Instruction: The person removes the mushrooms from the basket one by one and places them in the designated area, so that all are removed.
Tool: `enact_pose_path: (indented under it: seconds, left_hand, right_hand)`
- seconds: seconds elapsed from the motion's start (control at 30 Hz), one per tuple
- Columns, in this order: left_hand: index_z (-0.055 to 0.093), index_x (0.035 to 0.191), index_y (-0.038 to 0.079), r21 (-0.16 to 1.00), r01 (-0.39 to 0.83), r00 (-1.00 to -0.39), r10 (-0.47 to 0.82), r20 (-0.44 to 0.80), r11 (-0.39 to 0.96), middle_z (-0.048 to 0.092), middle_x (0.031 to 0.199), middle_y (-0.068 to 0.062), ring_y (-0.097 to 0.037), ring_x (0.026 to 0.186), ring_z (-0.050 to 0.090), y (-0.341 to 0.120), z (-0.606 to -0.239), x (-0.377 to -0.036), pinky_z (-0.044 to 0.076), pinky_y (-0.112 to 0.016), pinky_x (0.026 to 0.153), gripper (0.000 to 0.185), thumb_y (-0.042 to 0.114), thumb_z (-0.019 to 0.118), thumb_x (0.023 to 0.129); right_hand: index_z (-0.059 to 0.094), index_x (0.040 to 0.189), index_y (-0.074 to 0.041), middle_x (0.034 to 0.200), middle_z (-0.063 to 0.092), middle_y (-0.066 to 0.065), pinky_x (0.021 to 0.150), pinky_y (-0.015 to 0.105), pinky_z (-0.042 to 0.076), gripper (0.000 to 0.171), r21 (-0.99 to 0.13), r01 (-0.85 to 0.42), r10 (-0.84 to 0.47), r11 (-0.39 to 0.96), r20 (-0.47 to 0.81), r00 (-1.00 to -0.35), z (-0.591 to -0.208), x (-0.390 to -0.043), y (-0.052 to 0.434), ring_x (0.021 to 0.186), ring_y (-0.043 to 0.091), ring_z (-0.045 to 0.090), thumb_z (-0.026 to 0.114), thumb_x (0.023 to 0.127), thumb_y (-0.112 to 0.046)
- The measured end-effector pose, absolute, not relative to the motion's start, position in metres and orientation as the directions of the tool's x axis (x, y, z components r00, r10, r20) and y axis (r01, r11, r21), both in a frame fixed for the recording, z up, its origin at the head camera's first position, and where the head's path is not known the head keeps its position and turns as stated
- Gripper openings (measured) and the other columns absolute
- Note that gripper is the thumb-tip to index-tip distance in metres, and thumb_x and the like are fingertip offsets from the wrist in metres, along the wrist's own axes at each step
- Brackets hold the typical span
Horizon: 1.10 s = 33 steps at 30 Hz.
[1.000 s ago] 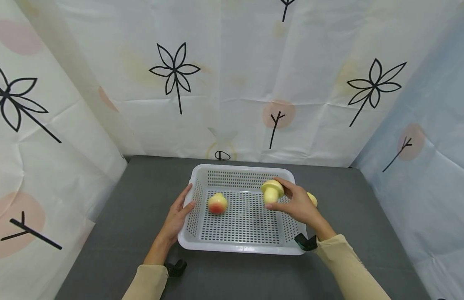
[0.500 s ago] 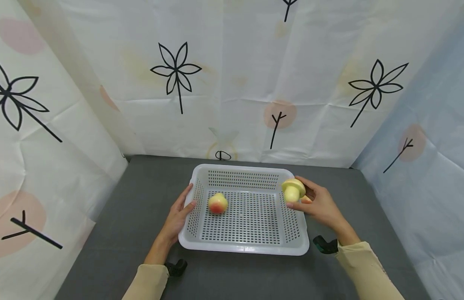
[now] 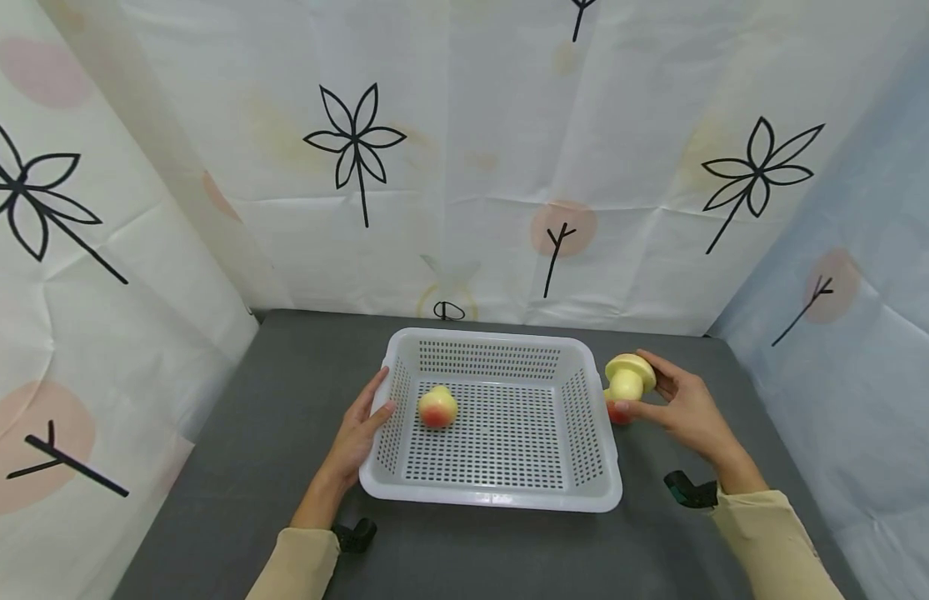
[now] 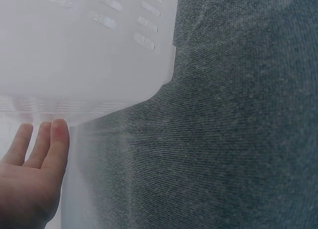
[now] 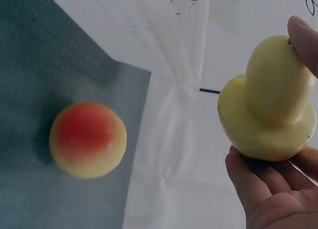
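Observation:
A pale yellow mushroom [image 3: 627, 380] with a broad cap is pinched between the thumb and fingers of my right hand [image 3: 692, 412], just beyond the basket's right side. Seen from the right wrist, the thumb presses the stem end and the fingers support the cap of the mushroom [image 5: 278, 97]. My left hand [image 3: 352, 433] rests at the left rim of a white perforated basket [image 3: 490, 498]. Its thumb lies over the rim; in the left wrist view its straight fingers [image 4: 58, 139] touch the outer wall. One red-and-yellow peach [image 3: 437, 407] sits inside the basket.
Another red-and-yellow peach [image 5: 88, 139] lies on the dark grey table [image 3: 494, 554] right of the basket, partly hidden by my right hand and the mushroom in the head view. White patterned cloth [image 3: 449, 167] encloses the table's back and sides.
My right hand has carried the mushroom rightward, from above the basket to outside its right rim. The left hand, the basket and the peach inside have stayed in place.

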<state>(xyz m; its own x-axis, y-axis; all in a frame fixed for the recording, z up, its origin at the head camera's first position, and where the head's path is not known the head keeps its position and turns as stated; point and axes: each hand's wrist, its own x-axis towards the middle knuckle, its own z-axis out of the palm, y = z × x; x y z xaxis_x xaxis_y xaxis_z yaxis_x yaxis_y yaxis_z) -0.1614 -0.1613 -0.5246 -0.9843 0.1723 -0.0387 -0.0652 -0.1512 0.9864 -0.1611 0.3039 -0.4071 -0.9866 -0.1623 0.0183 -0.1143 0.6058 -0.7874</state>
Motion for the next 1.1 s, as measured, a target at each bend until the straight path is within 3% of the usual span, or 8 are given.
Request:
enact_pose_path:
  seconds: [0.2, 0.7, 1.1]
  left_hand:
    - [0.022, 0.164, 0.024, 0.987, -0.062, -0.982, 0.188, -0.033, -0.150, 0.026, 0.165, -0.009, -0.047, 0.130, 0.048, -0.163, -0.524, -0.162, 0.052, -0.052, 0.091, 0.064, 0.020, 0.053, 0.107]
    - [0.022, 0.164, 0.024, 0.986, -0.065, -0.982, 0.185, -0.036, -0.155, 0.028, 0.164, -0.011, -0.048, 0.127, 0.049, -0.162, -0.525, -0.162, 0.052, -0.054, 0.089, 0.065, 0.019, 0.054, 0.107]
    - [0.023, 0.163, 0.027, 0.982, -0.069, -0.983, 0.180, -0.036, -0.177, 0.031, 0.163, -0.009, -0.052, 0.130, 0.046, -0.162, -0.526, -0.162, 0.051, -0.057, 0.091, 0.065, 0.019, 0.054, 0.107]
  right_hand:
    - [0.028, 0.158, 0.003, 0.154, 0.037, 0.030, 0.086, 0.003, 0.038, 0.094, -0.789, -0.110, -0.147, 0.605, 0.025, -0.989, -0.411, -0.162, 0.321, 0.136, 0.049, 0.041, 0.084, 0.086, -0.019]
    - [0.023, 0.157, 0.007, 0.154, 0.031, 0.036, 0.082, 0.002, 0.039, 0.093, -0.791, -0.044, -0.096, 0.610, -0.019, -0.995, -0.426, -0.169, 0.359, 0.136, 0.055, 0.036, 0.081, 0.089, -0.017]
    - [0.023, 0.157, 0.008, 0.156, 0.026, 0.037, 0.080, 0.003, 0.039, 0.095, -0.778, 0.050, -0.082, 0.626, -0.129, -0.988, -0.454, -0.179, 0.379, 0.138, 0.053, 0.035, 0.082, 0.089, -0.023]
